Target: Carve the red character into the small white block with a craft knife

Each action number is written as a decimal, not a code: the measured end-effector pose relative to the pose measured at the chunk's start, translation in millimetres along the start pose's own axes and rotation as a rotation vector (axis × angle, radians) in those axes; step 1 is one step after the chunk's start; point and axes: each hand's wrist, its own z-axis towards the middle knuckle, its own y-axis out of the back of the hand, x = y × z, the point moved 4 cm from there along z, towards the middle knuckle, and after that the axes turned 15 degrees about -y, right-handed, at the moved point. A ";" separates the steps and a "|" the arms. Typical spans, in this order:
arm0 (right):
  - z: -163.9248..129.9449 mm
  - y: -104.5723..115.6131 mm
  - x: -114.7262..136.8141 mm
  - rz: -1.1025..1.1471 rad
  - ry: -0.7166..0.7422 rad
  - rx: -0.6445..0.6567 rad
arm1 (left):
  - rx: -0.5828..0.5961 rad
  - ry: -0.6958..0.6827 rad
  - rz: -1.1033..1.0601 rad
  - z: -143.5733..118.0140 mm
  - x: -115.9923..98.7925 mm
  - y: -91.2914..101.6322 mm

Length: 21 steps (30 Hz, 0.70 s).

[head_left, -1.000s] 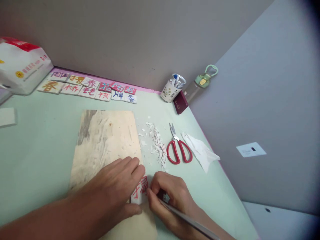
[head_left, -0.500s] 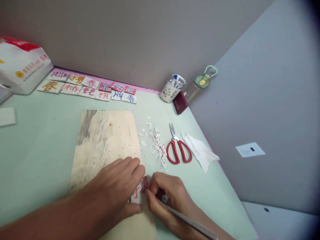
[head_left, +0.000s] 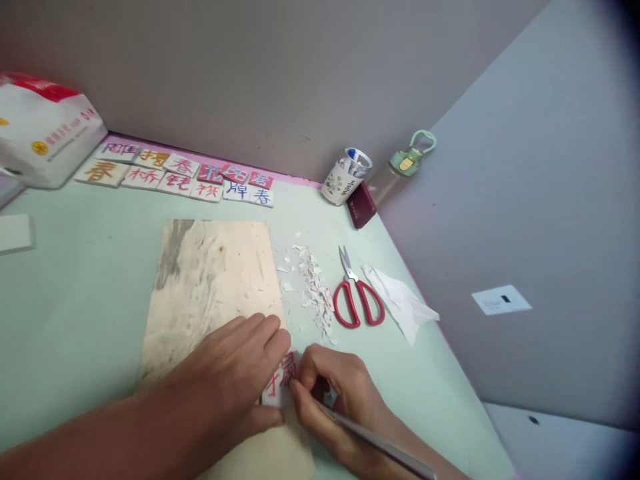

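Observation:
My left hand (head_left: pixel 245 367) lies over a small white tile (head_left: pixel 273 398) with a red character on it. Fingers and thumb grip the tile on both sides, pressing it on the right edge of a wooden board (head_left: pixel 220 267). In my right hand (head_left: pixel 340 387), closed in a pen grip, is a slim metal carving knife (head_left: pixel 383 445). Its tip is hidden behind my fingers, at the tile's right edge. White shavings (head_left: pixel 315 287) lie scattered beyond my hands, to the right of the board.
Red-handled scissors (head_left: pixel 357 293) lie beside a crumpled tissue (head_left: pixel 403 307). Lettered tiles (head_left: pixel 165 175) stand in rows at the back, near a tissue pack (head_left: pixel 50 137). A can (head_left: pixel 343 180), a dark red box (head_left: pixel 361 207) and a bottle (head_left: pixel 395 173) line the table's far right edge.
Almost nothing differs. Both hands keep their places on the tile and the knife, with at most a very slight shift of the tile under my fingers.

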 end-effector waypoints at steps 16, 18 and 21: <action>1.3 -2.4 -1.4 0.040 -0.035 -0.017 | 0.074 0.027 -0.023 2.6 -0.1 0.8; 0.9 -2.6 -0.7 0.024 -0.029 -0.021 | 0.086 0.032 -0.023 2.7 -0.5 1.3; 0.4 -2.2 1.3 -0.003 -0.019 -0.033 | 0.127 0.064 -0.034 0.9 1.1 1.0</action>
